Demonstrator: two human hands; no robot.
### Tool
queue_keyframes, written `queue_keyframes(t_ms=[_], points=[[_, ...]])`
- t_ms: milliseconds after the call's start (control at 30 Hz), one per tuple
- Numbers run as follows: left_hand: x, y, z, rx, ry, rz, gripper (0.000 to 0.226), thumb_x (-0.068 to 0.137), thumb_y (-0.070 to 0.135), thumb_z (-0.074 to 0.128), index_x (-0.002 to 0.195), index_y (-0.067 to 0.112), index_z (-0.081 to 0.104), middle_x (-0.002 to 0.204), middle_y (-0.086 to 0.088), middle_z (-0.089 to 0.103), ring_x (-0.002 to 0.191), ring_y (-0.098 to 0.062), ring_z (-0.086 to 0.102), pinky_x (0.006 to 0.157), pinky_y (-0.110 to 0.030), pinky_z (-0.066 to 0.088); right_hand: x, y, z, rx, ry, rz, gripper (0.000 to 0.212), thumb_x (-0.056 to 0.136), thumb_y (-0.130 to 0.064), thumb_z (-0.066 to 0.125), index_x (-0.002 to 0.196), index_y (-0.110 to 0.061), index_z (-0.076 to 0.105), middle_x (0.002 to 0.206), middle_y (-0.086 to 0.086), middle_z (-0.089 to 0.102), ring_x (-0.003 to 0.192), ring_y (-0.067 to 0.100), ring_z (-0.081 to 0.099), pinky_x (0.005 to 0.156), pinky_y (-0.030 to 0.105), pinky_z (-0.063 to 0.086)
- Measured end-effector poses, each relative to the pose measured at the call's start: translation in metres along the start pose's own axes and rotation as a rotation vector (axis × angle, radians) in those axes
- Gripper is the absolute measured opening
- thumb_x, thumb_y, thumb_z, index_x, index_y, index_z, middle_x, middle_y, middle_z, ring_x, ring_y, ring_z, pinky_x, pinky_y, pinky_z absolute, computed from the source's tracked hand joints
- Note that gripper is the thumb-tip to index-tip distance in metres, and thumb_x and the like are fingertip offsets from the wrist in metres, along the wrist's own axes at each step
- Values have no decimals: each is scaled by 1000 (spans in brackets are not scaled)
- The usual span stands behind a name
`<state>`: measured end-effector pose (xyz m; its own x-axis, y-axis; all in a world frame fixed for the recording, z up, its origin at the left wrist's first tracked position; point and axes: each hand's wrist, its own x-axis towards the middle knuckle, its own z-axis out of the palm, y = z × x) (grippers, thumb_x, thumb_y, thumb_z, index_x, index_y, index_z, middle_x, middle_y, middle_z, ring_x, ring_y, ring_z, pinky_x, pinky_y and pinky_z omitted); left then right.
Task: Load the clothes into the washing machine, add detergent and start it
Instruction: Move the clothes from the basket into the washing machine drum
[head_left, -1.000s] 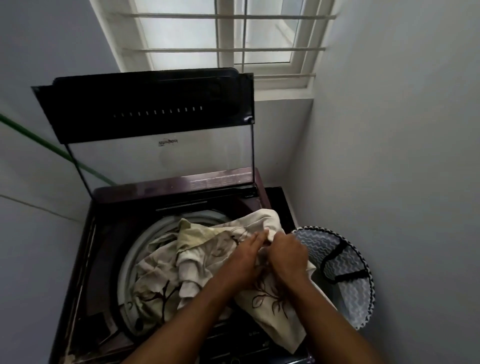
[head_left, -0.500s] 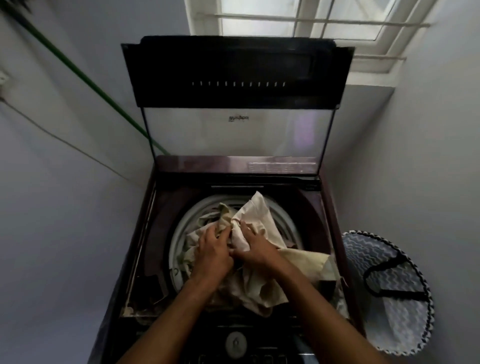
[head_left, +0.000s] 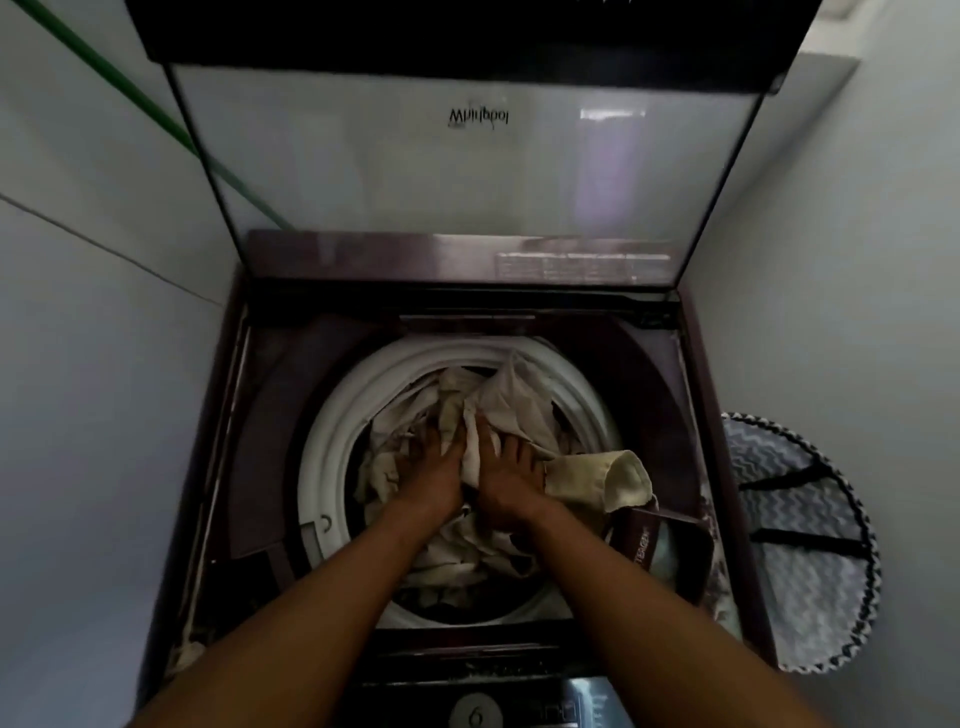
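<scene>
Pressing cream leaf-printed cloth bundle (head_left: 498, 410) into round white-rimmed washer drum (head_left: 332, 415), frame centre. Left hand (head_left: 434, 475), right hand (head_left: 506, 480): fingers spread flat on fabric, not clenched. Soft, light, springy; loose fold at centre right best gathered by edge.

Both hands press cloth (head_left: 519, 410) into the drum (head_left: 332, 436) (lid up).

Washer lid (head_left: 467, 156) cut off by top edge; control dial (head_left: 475, 717) and both forearms cut off at bottom. Fingertips of left hand (head_left: 431, 467) and right hand (head_left: 506, 475) buried in cloth (head_left: 519, 400), so grip can't be told. Drum interior hidden under cloth; basket (head_left: 800, 545) partly behind washer's side, contents unclear.
</scene>
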<state>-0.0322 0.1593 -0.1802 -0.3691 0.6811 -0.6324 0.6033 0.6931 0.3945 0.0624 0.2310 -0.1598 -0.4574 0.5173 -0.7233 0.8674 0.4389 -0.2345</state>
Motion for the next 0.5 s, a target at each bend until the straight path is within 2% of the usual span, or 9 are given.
queue_keyframes(t_ms=[67,133,267,400,467,500], points=[[10,0,16,73,-20,5,91,96,39,56,153,35,-15,161,-11,-23,149,-37,-11,121,-53,2,8,5,12,-10,-9,43,122,84,-28,70,147,-34,-34,160,16,-8,148,37,2,120,52,9],[19,4,28,139,-2,-2,86,98,37,51,154,33,-15,160,-13,-25,149,-38,-14,121,-54,1,18,12,18,-3,-14,72,127,82,-23,72,145,-34,-38,160,15,-12,148,36,-1,119,53,7],[33,33,31,91,24,-52,66,106,37,30,155,24,-12,161,-8,-19,150,-32,-13,121,-47,-6,32,19,14,-3,-44,102,114,92,-34,62,141,-29,-41,162,18,-15,150,36,-6,120,53,3],[47,32,27,108,61,-3,65,105,41,27,154,26,-12,163,-13,-14,151,-32,-5,121,-50,2,38,17,-4,-19,-88,110,111,93,-42,60,146,-26,-36,161,17,-24,150,36,-14,119,57,1],[49,22,26,108,16,9,73,102,43,35,154,26,-13,162,-14,-16,151,-34,-6,121,-52,4,37,10,-14,-65,-138,122,110,92,-42,62,151,-23,-28,161,17,-20,149,40,-10,118,62,6],[50,21,24,123,-4,37,79,99,48,39,154,28,-15,162,-15,-18,150,-36,-8,120,-54,4,38,9,-16,-88,-164,144,103,92,-42,62,155,-23,-17,162,18,-13,148,43,-5,115,67,11]])
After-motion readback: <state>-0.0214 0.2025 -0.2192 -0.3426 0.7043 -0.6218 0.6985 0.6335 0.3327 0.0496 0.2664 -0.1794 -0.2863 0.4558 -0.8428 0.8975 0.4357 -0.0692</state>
